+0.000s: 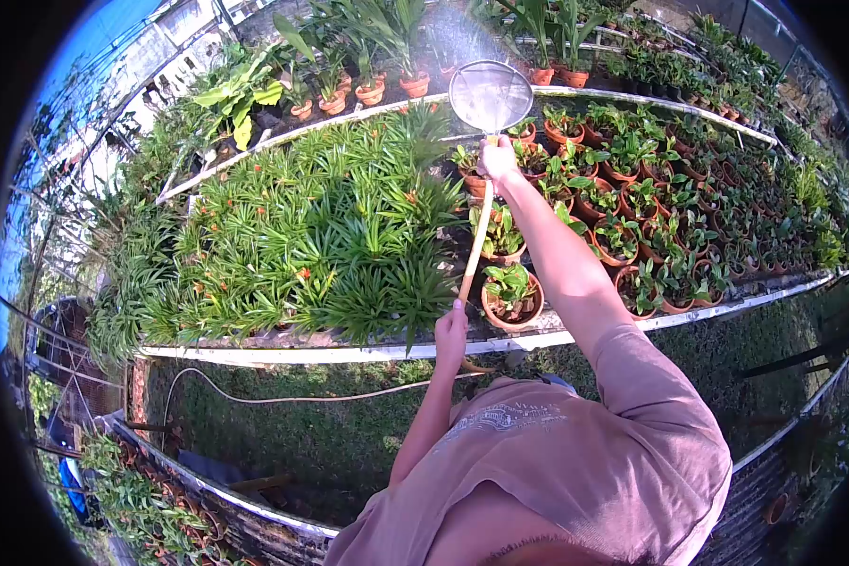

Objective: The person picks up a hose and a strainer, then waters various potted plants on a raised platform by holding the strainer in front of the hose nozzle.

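Observation:
My right hand (497, 158) is stretched forward, its fingers wrapped round the neck of a watering hose (480, 231) just below its round spray head (490, 97). A pale mist of water (467, 38) spreads beyond the head, over the far plants. Closer to my body, my left hand (451, 332) is closed round the same hose lower down. The hose runs between both hands above the bench. Under it stands a potted leafy plant (511, 294) in a terracotta pot. Left of the hose grows a dense bed of narrow-leaved plants (321, 226) with small orange-red blooms.
Many terracotta pots of broad-leaved plants (623, 236) fill the bench's right side. A pale bench edge (255, 356) runs in front of me. Below, the hose's slack length (283, 400) trails over the grass (349, 448). Taller potted plants (415, 85) line the back.

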`<state>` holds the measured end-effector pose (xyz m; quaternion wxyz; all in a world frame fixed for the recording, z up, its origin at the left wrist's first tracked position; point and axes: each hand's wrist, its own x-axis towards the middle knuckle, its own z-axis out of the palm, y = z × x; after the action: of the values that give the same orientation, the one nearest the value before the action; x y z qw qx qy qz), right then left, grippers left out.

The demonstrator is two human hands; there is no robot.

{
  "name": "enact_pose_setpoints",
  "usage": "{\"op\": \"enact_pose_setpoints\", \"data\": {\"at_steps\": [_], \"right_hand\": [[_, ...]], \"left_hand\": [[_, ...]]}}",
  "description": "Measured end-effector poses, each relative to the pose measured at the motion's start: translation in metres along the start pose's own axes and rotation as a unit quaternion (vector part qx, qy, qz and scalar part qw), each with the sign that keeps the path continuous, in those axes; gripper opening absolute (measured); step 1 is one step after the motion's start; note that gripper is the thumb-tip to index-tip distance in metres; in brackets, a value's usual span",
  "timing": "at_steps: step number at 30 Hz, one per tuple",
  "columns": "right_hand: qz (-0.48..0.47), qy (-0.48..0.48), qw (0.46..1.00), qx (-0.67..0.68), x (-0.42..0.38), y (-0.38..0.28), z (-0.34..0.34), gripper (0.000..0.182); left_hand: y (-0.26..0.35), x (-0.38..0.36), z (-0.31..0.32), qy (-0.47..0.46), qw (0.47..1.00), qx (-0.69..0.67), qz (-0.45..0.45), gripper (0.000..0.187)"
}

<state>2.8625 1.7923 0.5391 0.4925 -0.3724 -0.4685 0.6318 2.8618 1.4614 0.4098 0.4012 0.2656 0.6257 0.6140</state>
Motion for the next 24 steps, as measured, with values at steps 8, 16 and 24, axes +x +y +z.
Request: {"op": "enact_pose_setpoints", "data": {"at_steps": [8, 16, 24], "right_hand": [[-0.013, 0.014, 1.0, -0.003, 0.019, -0.011, -0.016, 0.013], [0.004, -0.044, 0.999, 0.013, 0.02, -0.016, -0.035, 0.011], [0.052, -0.069, 0.996, 0.022, 0.024, 0.002, -0.029, 0.013]], "left_hand": [[0.008, 0.004, 0.022, 0.006, 0.999, 0.023, 0.023, 0.056], [0.012, -0.003, 0.042, 0.017, 0.998, 0.048, 0.047, 0.055], [0.027, -0.007, 0.021, 0.051, 0.994, 0.091, 0.041, 0.056]]}}
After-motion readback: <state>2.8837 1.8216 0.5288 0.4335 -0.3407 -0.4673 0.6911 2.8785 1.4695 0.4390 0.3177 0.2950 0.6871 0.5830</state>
